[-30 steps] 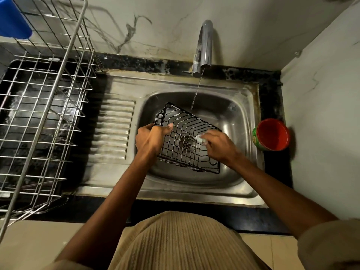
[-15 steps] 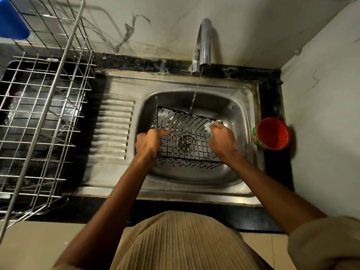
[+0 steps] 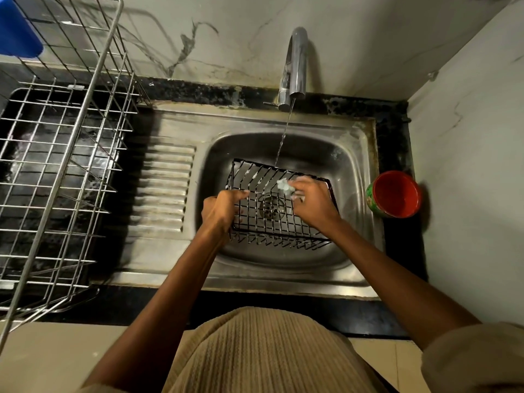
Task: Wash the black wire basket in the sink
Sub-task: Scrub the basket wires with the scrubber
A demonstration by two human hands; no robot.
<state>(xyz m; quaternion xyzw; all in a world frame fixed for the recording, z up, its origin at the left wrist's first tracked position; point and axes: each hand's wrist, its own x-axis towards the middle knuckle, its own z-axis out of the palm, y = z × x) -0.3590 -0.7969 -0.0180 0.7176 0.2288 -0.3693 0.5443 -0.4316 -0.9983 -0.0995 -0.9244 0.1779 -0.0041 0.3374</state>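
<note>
A black wire basket (image 3: 263, 177) sits low in the steel sink (image 3: 351, 171), streaked with white suds. My left hand (image 3: 221, 212) grips its left edge, thumb over the rim wire. My right hand (image 3: 313, 204) pinches a small soapy scrubber (image 3: 285, 186) and holds it against the basket's wires near the middle. A thin stream of water from the tap (image 3: 295, 63) falls onto the basket's far rim. The sink drain (image 3: 271, 208) shows through the mesh.
A steel dish rack (image 3: 65, 154) stands on the black counter at left, beside the ribbed drainboard (image 3: 164, 188). A red cup (image 3: 395, 194) stands on the counter right of the sink. Walls close in behind and at right.
The basket has gone from tilted up to lying flatter in the sink. My right hand with the scrubber moved from the basket's right rim toward its middle.
</note>
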